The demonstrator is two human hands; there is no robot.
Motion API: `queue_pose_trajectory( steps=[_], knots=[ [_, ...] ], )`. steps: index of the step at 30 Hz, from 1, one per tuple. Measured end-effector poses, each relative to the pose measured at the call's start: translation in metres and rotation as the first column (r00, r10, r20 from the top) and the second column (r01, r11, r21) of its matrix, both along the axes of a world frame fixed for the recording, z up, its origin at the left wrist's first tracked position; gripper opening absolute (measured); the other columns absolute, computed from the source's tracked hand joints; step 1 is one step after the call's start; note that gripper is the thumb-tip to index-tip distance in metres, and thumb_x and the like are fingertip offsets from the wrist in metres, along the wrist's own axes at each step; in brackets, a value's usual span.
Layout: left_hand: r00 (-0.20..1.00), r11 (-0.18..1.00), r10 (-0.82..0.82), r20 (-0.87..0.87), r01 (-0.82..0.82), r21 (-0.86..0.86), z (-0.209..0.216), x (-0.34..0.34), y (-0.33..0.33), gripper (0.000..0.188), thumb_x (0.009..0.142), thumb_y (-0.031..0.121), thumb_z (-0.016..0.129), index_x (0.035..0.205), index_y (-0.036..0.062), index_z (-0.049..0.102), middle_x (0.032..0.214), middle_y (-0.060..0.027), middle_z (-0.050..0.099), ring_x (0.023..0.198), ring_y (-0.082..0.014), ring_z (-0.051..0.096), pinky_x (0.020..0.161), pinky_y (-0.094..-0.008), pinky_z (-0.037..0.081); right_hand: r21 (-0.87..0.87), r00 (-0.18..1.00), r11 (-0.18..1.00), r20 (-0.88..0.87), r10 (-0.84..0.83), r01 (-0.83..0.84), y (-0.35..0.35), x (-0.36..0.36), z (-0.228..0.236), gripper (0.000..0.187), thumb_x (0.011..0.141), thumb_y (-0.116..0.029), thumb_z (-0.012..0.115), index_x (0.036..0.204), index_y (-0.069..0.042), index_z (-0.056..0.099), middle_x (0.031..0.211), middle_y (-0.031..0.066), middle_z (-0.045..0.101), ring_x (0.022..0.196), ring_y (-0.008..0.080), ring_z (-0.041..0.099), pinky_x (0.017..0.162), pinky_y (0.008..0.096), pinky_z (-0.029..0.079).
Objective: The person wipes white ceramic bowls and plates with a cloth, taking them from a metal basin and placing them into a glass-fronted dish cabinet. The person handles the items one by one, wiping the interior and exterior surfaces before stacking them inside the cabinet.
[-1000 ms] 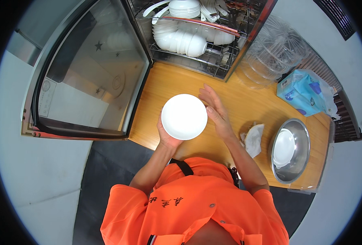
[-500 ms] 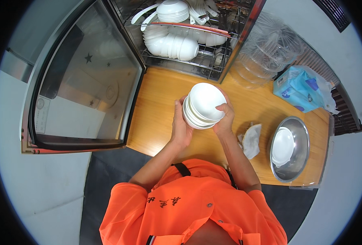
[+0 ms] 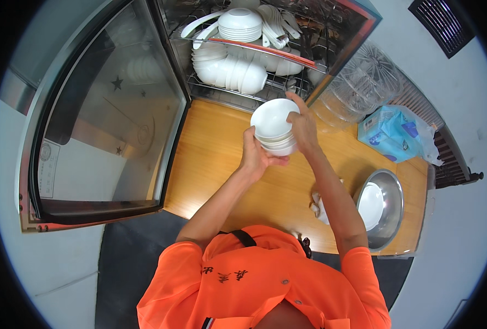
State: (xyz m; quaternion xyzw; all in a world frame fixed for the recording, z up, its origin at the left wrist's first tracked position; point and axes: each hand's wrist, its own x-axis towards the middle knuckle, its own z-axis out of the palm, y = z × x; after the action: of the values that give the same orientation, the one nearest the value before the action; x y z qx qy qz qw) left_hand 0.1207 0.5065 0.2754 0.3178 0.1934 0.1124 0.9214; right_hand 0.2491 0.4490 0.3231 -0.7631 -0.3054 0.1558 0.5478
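Note:
A small stack of white bowls (image 3: 272, 122) is between my two hands, tilted so that the top bowl's inside faces me. My left hand (image 3: 256, 154) supports the stack from its left and underneath, thumb on the side. With its thumb over the top bowl's rim, my right hand (image 3: 305, 130) grips the right side, fingers reaching toward the cabinet. Just beyond the bowls stands an open dish cabinet (image 3: 336, 41) with wire racks. White bowls (image 3: 229, 71) lie nested on their sides on its lower rack. Above them are stacked upside-down bowls (image 3: 239, 26) and white spoons (image 3: 275, 27).
The cabinet's glass door (image 3: 103, 126) swings out at left over the wooden table (image 3: 210, 159). At right are clear plastic-covered racks (image 3: 358, 82), a blue tissue pack (image 3: 391, 131) and a steel basin (image 3: 391, 214) holding a white bowl (image 3: 370, 205). A crumpled white cloth (image 3: 320, 208) is partly behind my right forearm.
Both hands have carried the bowl stack forward, closer to the cabinet's lower rack. My right forearm now covers much of the cloth. The view has shifted slightly.

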Motion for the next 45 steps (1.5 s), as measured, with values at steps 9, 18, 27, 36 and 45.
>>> queue_pose_trajectory(
  steps=[9, 18, 27, 36, 45],
  knots=[
    [0.985, 0.916, 0.101, 0.14, -0.037, -0.4, -0.013, 0.056, 0.036, 0.066, 0.089, 0.052, 0.019, 0.132, 0.0051, 0.037, 0.128, -0.0163, 0.048, 0.117, -0.0349, 0.049, 0.091, -0.0526, 0.047, -0.611, 0.905, 0.775, 0.406, 0.126, 0.165, 0.073, 0.028, 0.036, 0.047, 0.079, -0.028, 0.041, 0.122, -0.017, 0.057, 0.113, 0.0207, 0.061, 0.105, 0.0383, 0.057, 0.093, 0.0442, 0.043],
    [0.985, 0.816, 0.128, 0.116, -0.038, -0.577, -0.009, 0.082, 0.067, 0.051, 0.093, 0.035, 0.024, 0.128, 0.0018, 0.039, 0.129, -0.0187, 0.047, 0.12, -0.037, 0.046, 0.098, -0.0555, 0.043, -0.736, 0.858, 0.625, 0.473, 0.2, 0.259, 0.122, 0.058, 0.025, 0.044, 0.081, -0.029, 0.039, 0.118, -0.016, 0.058, 0.115, 0.0193, 0.06, 0.107, 0.0372, 0.057, 0.094, 0.0452, 0.044],
    [0.963, 0.704, 0.197, 0.184, -0.009, -0.71, -0.027, 0.109, 0.093, 0.045, 0.095, 0.031, 0.03, 0.13, 0.004, 0.04, 0.132, -0.0187, 0.044, 0.122, -0.0388, 0.044, 0.097, -0.0575, 0.042, -0.763, 0.865, 0.605, 0.444, 0.236, 0.226, 0.162, 0.089, 0.005, 0.034, 0.084, -0.024, 0.038, 0.101, -0.006, 0.062, 0.11, 0.0163, 0.063, 0.105, 0.032, 0.06, 0.091, 0.043, 0.045],
    [0.899, 0.617, 0.396, 0.185, -0.111, -0.779, -0.012, 0.112, 0.09, 0.045, 0.095, 0.031, 0.03, 0.131, 0.0067, 0.041, 0.133, -0.014, 0.044, 0.123, -0.0333, 0.043, 0.1, -0.0555, 0.037, -0.787, 0.866, 0.615, 0.334, 0.373, 0.038, 0.178, 0.106, -0.01, 0.039, 0.087, -0.038, 0.039, 0.098, -0.007, 0.061, 0.098, 0.014, 0.064, 0.094, 0.0286, 0.06, 0.085, 0.0417, 0.045],
    [0.924, 0.405, 0.379, -0.043, -0.207, -0.89, 0.001, 0.117, 0.093, 0.056, 0.092, 0.046, 0.031, 0.131, 0.0062, 0.04, 0.132, -0.0204, 0.041, 0.121, -0.0402, 0.04, 0.096, -0.0536, 0.04, -0.629, 0.844, 0.777, 0.397, 0.361, -0.036, 0.173, 0.14, -0.055, 0.054, 0.087, -0.055, 0.042, 0.101, -0.006, 0.062, 0.097, 0.0127, 0.065, 0.095, 0.0284, 0.06, 0.087, 0.0407, 0.045]
  ],
)
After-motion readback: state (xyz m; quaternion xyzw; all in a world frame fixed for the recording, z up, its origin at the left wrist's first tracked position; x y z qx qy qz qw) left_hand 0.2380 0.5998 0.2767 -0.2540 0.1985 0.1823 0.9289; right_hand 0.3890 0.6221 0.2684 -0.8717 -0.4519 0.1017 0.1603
